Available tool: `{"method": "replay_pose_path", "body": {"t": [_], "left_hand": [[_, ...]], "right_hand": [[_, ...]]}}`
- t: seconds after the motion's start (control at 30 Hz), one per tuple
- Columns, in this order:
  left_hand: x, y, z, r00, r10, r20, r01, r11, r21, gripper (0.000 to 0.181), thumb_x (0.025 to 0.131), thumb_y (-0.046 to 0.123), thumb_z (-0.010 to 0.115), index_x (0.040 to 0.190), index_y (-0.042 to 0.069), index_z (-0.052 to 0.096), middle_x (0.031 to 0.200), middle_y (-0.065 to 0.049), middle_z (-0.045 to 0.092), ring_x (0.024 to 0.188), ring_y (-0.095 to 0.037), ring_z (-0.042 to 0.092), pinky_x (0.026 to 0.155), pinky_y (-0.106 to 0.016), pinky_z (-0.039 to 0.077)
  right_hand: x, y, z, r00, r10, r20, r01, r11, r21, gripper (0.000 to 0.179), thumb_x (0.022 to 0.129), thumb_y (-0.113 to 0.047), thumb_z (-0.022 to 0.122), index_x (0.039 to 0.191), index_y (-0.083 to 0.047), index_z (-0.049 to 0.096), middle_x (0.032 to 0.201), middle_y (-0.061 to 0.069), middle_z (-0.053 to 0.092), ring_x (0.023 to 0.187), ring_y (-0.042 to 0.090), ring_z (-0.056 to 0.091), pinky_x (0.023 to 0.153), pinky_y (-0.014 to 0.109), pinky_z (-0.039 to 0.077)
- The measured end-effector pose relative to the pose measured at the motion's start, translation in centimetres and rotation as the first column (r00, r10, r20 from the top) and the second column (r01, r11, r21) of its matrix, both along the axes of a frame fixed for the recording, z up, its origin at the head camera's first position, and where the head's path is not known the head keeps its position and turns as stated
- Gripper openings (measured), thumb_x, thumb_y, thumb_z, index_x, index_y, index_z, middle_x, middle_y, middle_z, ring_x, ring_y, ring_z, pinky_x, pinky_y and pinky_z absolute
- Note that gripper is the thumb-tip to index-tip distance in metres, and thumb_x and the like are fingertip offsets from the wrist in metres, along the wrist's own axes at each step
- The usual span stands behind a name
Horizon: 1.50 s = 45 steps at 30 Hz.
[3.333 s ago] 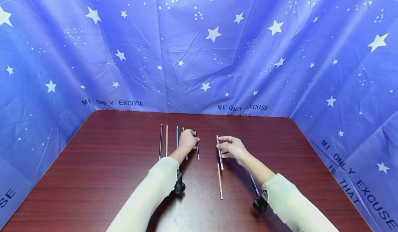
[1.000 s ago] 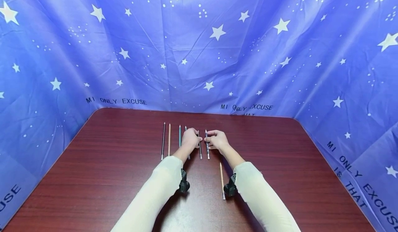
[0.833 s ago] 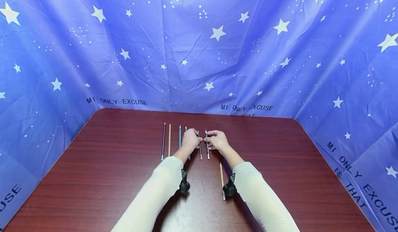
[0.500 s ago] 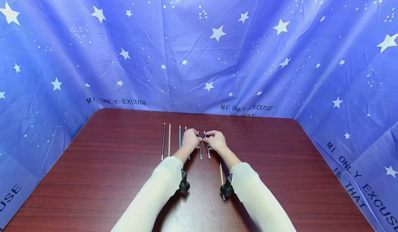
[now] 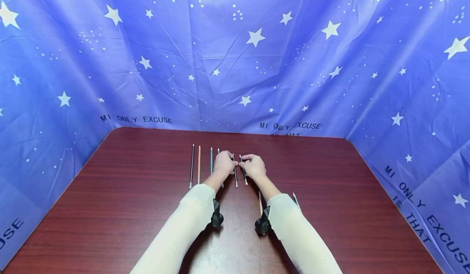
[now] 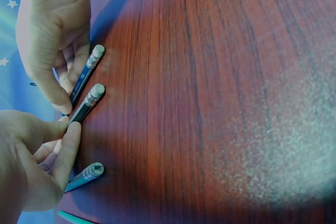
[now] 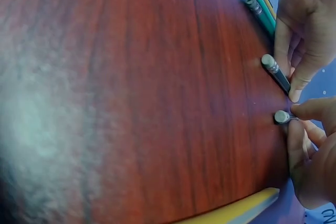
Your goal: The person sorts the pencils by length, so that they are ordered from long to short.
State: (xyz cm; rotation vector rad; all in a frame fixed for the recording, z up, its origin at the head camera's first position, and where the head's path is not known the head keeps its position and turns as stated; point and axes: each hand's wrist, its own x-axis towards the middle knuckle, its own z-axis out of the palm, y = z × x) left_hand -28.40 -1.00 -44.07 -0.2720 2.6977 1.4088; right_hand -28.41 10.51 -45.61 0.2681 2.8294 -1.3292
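Note:
My left hand (image 5: 224, 163) pinches a black pencil (image 5: 235, 177) between thumb and fingers, its white eraser (image 6: 96, 91) towards me. Just right of it, my right hand (image 5: 255, 167) holds a dark blue pencil (image 5: 244, 177) by thumb and fingertips, its top leaning slightly left. Both hands are close together, thumbs nearly meeting. Left of them lie a dark pencil (image 5: 192, 168), a tan pencil (image 5: 199, 163) and a teal pencil (image 5: 211, 159), side by side with tips away from me. Another bluish pencil (image 5: 218, 150) is mostly hidden under my left hand.
A yellow pencil (image 5: 260, 204) lies nearer me, partly covered by the right wrist camera (image 5: 262, 221). Beyond my right sleeve another pencil's tip (image 5: 295, 199) shows. The reddish-brown table (image 5: 121, 192) ends at a blue star-printed curtain (image 5: 220, 53).
My right hand has carried the dark blue pencil left to beside the black one, then nudged it slightly further left, tilting its top. My left hand has stayed nearly still.

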Motion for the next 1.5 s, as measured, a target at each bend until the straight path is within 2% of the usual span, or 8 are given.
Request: {"method": "replay_pose_path", "body": {"t": [0.43,0.6,0.8,0.9,1.17,1.37,1.5], "left_hand": [[0.2,-0.4,0.6,1.0,0.003,-0.015,-0.004,0.999,-0.041,0.028,0.085,0.015,0.068,0.11,0.003,0.062,0.11,-0.013,0.067,0.053,-0.014,0.066,0.051,-0.022,0.053],[0.4,-0.5,0.7,1.0,-0.003,-0.013,0.002,1.0,-0.028,0.028,0.086,0.014,0.068,0.11,0.003,0.061,0.109,-0.013,0.066,0.053,-0.013,0.065,0.051,-0.022,0.054],[0.6,-0.4,0.6,1.0,0.002,-0.013,-0.003,0.997,-0.072,0.028,0.086,0.016,0.067,0.111,0.005,0.061,0.105,-0.011,0.068,0.053,-0.012,0.064,0.052,-0.022,0.052],[0.6,-0.2,0.5,1.0,-0.001,-0.006,0.0,0.998,-0.062,0.029,0.086,0.015,0.067,0.112,0.005,0.061,0.107,-0.012,0.067,0.053,-0.012,0.064,0.051,-0.022,0.053],[0.5,-0.2,0.6,1.0,0.0,-0.024,-0.001,1.0,-0.031,0.025,0.084,0.014,0.069,0.105,0.002,0.061,0.103,-0.015,0.067,0.05,-0.014,0.065,0.046,-0.022,0.053],[0.8,-0.3,1.0,0.999,-0.02,-0.043,0.017,0.998,-0.065,0.026,0.083,0.015,0.071,0.104,0.002,0.062,0.104,-0.016,0.067,0.05,-0.015,0.064,0.046,-0.022,0.052],[0.8,-0.4,1.3,0.999,-0.036,-0.041,0.034,0.998,-0.05,0.026,0.083,0.015,0.071,0.104,0.003,0.063,0.103,-0.015,0.067,0.048,-0.014,0.063,0.046,-0.021,0.052]], "right_hand": [[0.5,-0.5,0.7,1.0,-0.013,-0.005,0.013,1.0,-0.005,0.023,0.081,-0.021,0.069,0.103,-0.016,0.07,0.067,-0.005,0.062,0.046,0.006,0.051,0.05,0.023,0.038],[0.5,-0.6,0.7,1.0,-0.016,0.006,0.016,1.0,0.001,0.023,0.082,-0.022,0.069,0.104,-0.016,0.07,0.071,-0.003,0.066,0.047,0.006,0.052,0.051,0.023,0.039],[0.5,-0.6,0.7,1.0,-0.014,0.015,0.014,1.0,0.002,0.022,0.082,-0.023,0.07,0.102,-0.016,0.071,0.077,0.0,0.069,0.05,0.007,0.055,0.051,0.022,0.041],[0.4,-0.4,0.5,1.0,-0.009,0.021,0.01,1.0,-0.025,0.021,0.081,-0.02,0.07,0.101,-0.014,0.071,0.075,0.0,0.068,0.048,0.007,0.055,0.048,0.021,0.044],[0.3,0.2,0.7,0.998,0.057,-0.004,-0.056,0.979,-0.196,0.024,0.081,-0.009,0.068,0.104,-0.002,0.067,0.069,0.003,0.06,0.048,0.008,0.053,0.044,0.022,0.052],[0.4,0.6,1.4,0.998,0.059,0.018,-0.055,0.983,-0.176,0.025,0.082,-0.01,0.069,0.106,-0.004,0.067,0.071,0.005,0.062,0.049,0.009,0.053,0.045,0.022,0.052],[0.7,1.1,2.1,0.996,0.088,0.006,-0.085,0.982,-0.166,0.027,0.082,-0.009,0.068,0.108,-0.003,0.066,0.067,0.005,0.06,0.049,0.008,0.051,0.043,0.02,0.049]]}}
